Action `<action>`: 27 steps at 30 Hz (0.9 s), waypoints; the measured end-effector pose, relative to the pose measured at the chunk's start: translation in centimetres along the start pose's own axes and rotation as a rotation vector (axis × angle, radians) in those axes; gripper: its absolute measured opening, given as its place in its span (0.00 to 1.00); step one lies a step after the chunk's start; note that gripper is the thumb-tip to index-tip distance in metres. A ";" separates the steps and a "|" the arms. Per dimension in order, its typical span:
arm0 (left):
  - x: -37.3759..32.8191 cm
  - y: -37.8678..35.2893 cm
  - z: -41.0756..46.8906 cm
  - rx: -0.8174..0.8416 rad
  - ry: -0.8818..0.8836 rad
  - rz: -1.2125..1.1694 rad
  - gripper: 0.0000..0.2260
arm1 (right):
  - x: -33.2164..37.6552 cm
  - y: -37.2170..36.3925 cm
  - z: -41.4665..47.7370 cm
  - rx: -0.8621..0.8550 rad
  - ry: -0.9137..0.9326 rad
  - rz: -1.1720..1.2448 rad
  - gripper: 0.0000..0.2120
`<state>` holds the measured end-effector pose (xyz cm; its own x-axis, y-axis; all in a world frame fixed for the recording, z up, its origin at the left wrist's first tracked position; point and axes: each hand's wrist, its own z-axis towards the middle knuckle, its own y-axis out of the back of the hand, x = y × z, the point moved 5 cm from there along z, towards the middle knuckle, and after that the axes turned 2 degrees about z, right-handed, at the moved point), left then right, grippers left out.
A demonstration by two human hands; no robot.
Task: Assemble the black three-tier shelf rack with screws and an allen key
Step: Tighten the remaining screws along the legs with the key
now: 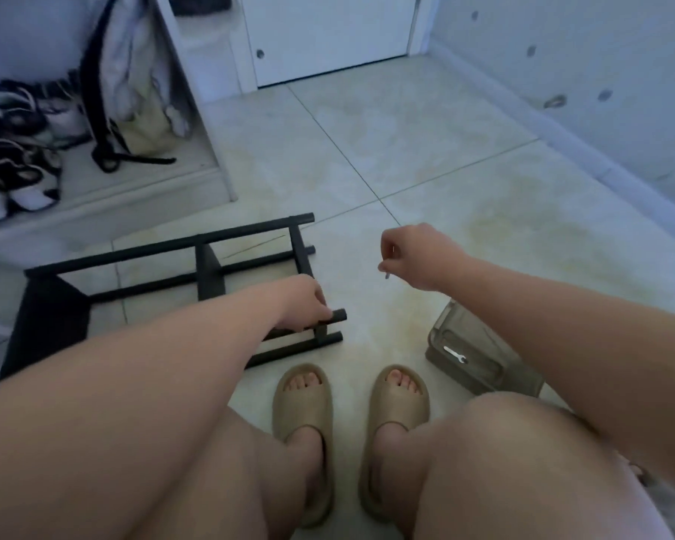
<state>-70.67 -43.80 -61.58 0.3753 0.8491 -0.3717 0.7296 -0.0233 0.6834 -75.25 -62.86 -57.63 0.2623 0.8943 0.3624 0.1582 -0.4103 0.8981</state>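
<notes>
At the far left a heap of shoes (12, 165) is seen on a low ledge, with a bag (133, 91) hung beside it; before these, on the tiled floor (406, 150), the rack (207, 263) is laid on its side, part built; it is made of thin matt black tubes joined by short cross-pieces, and a dark panel is seen at its left end; the long tubes run from left to right, rising a little toward the right of the picture

The left hand (304, 302) is curled round the near upper tube, close to its right end, so that only the round tube end (338, 316) is left showing just beyond the fingers; a pair of tan slippers (304, 403) is planted below, near the lowest tube

The right hand (417, 255) is held in the air, right of and above that tube end and apart from it; a small metal piece (387, 275) is pinched between thumb and fingers, its tip pointing down; whether it is a screw or the allen key cannot be told; the tube's axis points roughly toward this hand, so a short travel down and to the left is judged to be what fitting calls for

Furthest right, a translucent box (480, 360) is set on the floor, a small wrench (453, 354) lying in it
</notes>
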 end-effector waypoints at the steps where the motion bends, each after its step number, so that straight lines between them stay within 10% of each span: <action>1: 1.2 0.5 -0.5 -0.009 0.019 -0.041 0.09 | 1.2 -0.3 0.3 0.006 0.014 0.016 0.10; 13: 9.6 -0.1 7.3 0.003 0.155 -0.264 0.11 | 2.2 -10.3 6.5 0.164 -0.126 0.368 0.11; 27: 13.4 -8.2 17.5 -0.067 0.050 -0.401 0.23 | -1.8 -20.1 7.0 -0.193 -0.058 0.974 0.09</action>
<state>-61.58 -41.52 -83.16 0.0394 0.8087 -0.5869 0.7729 0.3476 0.5308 -72.19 -57.49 -78.05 0.2421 0.1699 0.9552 -0.3071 -0.9205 0.2416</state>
